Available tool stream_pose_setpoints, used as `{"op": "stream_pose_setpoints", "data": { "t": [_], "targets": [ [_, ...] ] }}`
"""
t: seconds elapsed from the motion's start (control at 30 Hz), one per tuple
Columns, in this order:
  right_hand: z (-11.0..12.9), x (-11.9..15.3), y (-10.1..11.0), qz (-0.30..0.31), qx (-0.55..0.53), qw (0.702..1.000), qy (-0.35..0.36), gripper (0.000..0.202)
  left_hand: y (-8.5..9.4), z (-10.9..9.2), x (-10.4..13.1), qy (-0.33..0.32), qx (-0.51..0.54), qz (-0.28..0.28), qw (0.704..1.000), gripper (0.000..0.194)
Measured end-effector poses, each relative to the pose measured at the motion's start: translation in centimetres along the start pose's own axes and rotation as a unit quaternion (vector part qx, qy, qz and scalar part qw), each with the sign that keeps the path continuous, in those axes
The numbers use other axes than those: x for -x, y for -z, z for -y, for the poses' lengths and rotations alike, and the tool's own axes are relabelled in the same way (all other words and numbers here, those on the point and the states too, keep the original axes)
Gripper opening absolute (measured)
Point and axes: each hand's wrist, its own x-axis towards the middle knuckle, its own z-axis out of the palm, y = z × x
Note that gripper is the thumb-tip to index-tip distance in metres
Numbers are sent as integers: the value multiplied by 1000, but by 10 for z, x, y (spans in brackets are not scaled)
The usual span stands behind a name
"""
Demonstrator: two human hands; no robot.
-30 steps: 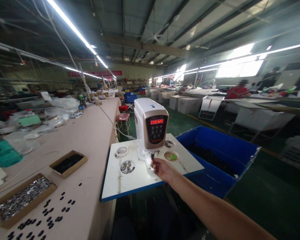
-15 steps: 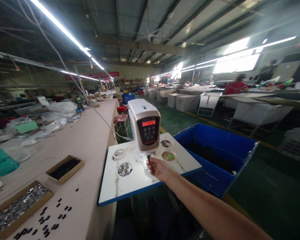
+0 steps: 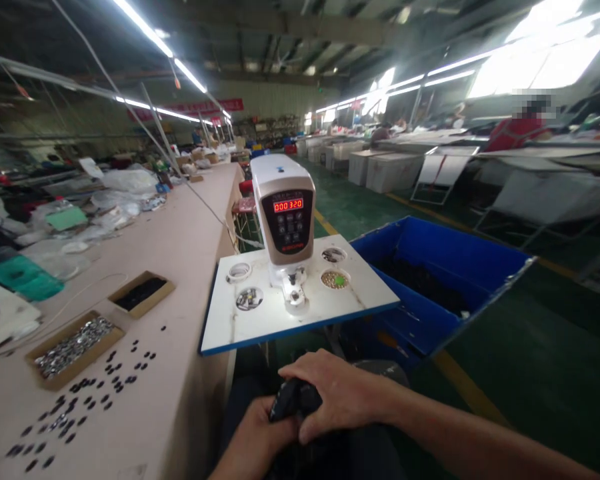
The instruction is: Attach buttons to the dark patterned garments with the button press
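Black item [image 3: 286, 400] between curled hands [image 3: 344, 393]

Both forearms reach in from the lower edge, the right one slanting long from the lower right corner. The right hand [image 3: 337, 393] arches palm-down, thumb bent toward the left hand [image 3: 260, 433], which sits lower, its thumb pointing inward. The hands meet closely above the dark-clothed lap.

Head-worn view looking forward and slightly down across the desk [image 3: 145, 220], seemingly from seated height; edges blur.
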Motion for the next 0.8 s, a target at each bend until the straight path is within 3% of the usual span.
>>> {"op": "stream_pose_setpoints", "data": {
  "t": [0.13, 0.2, 0.47, 0.7, 0.8],
  "targets": [
    [-18, 0, 5, 38, -84, 995, -48, 27, 13, -19, -15, -30, -36, 66, 997, 40],
    [-27, 0, 6, 47, -130, 988, -74, 16, 15, -27, -16, -23, -62, 84, 994, 36],
    [-33, 0, -2, 22, -278, 951, -135, 20, 15, -38, -15, -6, -63, 84, 994, 33],
    [-40, 4, 0, -37, -254, 961, -103, 33, 3, -41, -34, 7, 26, 61, 998, 38],
    [-47, 2, 1, -86, -193, 971, -108, 38, -6, -42, -45, -2, 34, 42, 999, 38]
  ]
}}
